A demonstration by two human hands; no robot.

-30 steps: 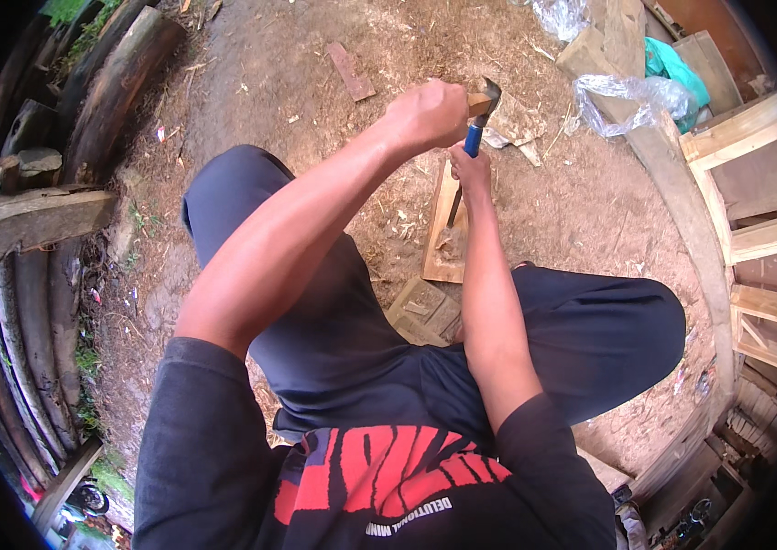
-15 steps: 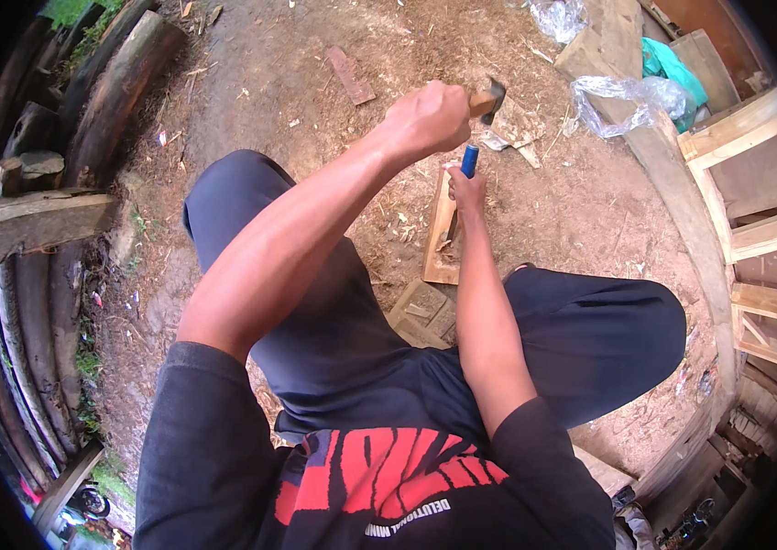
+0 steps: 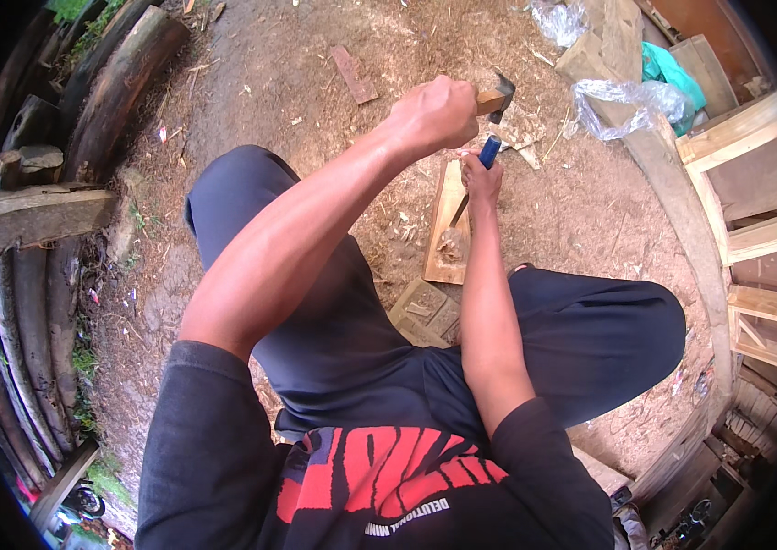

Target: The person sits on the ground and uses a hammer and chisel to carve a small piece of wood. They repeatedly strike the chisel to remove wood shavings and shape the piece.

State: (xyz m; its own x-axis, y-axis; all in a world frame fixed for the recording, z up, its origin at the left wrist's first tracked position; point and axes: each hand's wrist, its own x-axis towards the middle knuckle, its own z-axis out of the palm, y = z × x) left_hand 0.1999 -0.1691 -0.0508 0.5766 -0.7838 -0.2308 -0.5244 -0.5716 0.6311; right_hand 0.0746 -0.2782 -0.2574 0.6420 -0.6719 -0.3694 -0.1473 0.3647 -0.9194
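My left hand (image 3: 434,115) is closed around the wooden handle of a claw hammer (image 3: 501,97), its dark head just above the chisel. In my right hand (image 3: 482,180) is a chisel (image 3: 490,149) with a blue handle, gripped below the handle's top. The chisel leans, its dark blade slanting down to a short wooden plank (image 3: 436,240) on the ground between my legs. Its tip is at a rough cut-out in the plank, with wood chips around it. Hammer and chisel look apart.
A wood block (image 3: 422,312) lies near my crotch, under the plank's near end. Logs (image 3: 123,82) are stacked at left. At right stand pale wooden frames (image 3: 737,133), beside clear plastic (image 3: 622,101) and a teal bag (image 3: 673,73). A flat wood scrap (image 3: 353,73) lies ahead.
My right hand has shifted right, and the chisel now leans further right, exposing more blade and the cut-out. The hammer has moved slightly right.
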